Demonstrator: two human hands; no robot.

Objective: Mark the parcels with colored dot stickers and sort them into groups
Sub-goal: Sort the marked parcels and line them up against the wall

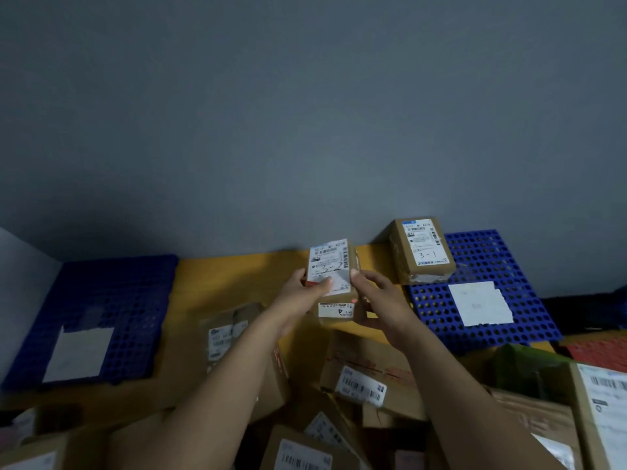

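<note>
- Gripping the small parcel [334,266] from both sides, the left hand [298,300] lays its thumb across the lower edge of the white label; its other fingers are hidden behind the box.
- The right hand [376,307] sets its thumb against the box's right edge, and its fingers curl underneath the lower end.
- Held between the two hands, the small parcel is in the air above the yellow surface [220,276]. Its label faces the camera with "3-2" handwritten on it.
- A second parcel [420,252], marked "3-1", stands on the far left corner of the right blue mat [481,252], near a white sheet [480,303] lying on that mat.
- The left blue mat [112,286], well apart from the hands, carries another pale sheet [79,354].
- A heap of parcels [359,385] with barcoded labels lies below the forearms, nearest the camera.
</note>
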